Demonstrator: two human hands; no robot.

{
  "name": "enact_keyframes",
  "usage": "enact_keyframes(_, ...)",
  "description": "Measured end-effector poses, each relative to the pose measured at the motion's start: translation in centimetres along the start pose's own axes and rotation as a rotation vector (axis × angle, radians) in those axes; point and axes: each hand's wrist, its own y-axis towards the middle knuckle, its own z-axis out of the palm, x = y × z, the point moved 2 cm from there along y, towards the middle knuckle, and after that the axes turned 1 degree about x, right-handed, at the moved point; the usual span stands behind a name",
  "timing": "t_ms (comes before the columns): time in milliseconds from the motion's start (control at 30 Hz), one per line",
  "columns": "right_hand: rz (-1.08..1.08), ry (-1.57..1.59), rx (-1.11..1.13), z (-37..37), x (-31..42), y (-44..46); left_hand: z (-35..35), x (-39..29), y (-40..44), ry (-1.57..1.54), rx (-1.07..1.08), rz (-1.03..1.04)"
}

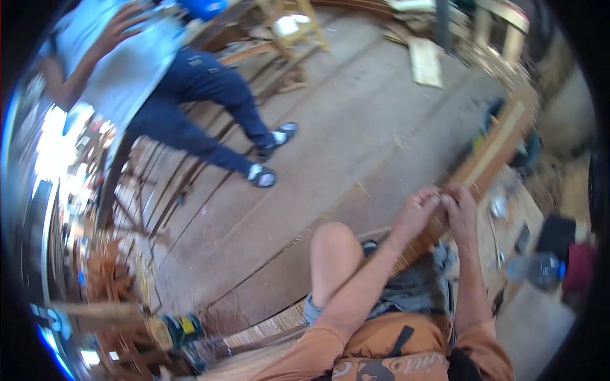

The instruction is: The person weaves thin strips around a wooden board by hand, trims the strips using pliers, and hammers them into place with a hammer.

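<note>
Pinching at three o'clock.
Left hand (414,214) and right hand (463,208) are pinched close over wood (497,147); what's held can't be told; steadiness seems needed.

Floor (343,114): wide grey-brown boards, marked by dark seams and littered with shavings. Furniture: a light wooden chair (307,28), placed at the far edge. Far right: a dark post (443,25), flanked by scrap wood (406,6). Left: bright light (54,149) admitted, surroundings blurred.

Matt brown wooden board (501,145); glossy clear plastic bottle (545,269); orange cloth shirt (387,346)
</note>
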Motion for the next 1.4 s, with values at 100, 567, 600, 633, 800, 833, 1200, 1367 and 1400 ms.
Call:
enact_keyframes(100,0.092,0.110,-0.088,-1.5,6.1,-0.5,-0.4,1.4,0.6,0.060,-0.052,0.068)
enact_keyframes(567,0.241,-0.047,0.091,-5.5,-4.8,-11.7,-0.1,2.4,1.3,0.017,-0.113,0.107)
enact_keyframes(600,0.264,-0.257,0.053,-7.1,-8.6,-13.3,-0.1,2.5,1.3,-0.001,-0.108,0.110)
enact_keyframes(633,0.282,-0.466,0.014,-8.5,-11.5,-15.1,0.0,2.4,1.3,-0.006,-0.104,0.110)
enact_keyframes(800,0.505,-0.566,0.169,-9.3,-12.3,-21.4,0.2,1.7,1.2,0.094,-0.120,0.126)
enact_keyframes(833,0.510,-0.564,0.167,-9.2,-12.6,-22.1,0.5,1.6,1.2,0.094,-0.116,0.124)
enact_keyframes(1200,0.530,-0.471,0.026,-9.1,-14.9,-23.4,0.5,0.7,0.7,0.249,-0.147,0.166)
enact_keyframes(1367,0.684,-0.115,-0.158,-10.7,-13.4,-19.6,0.4,0.8,0.8,0.295,-0.143,0.175)
enact_keyframes(1400,0.685,0.040,-0.143,-11.1,-10.0,-17.9,0.5,1.0,0.7,0.319,-0.147,0.171)
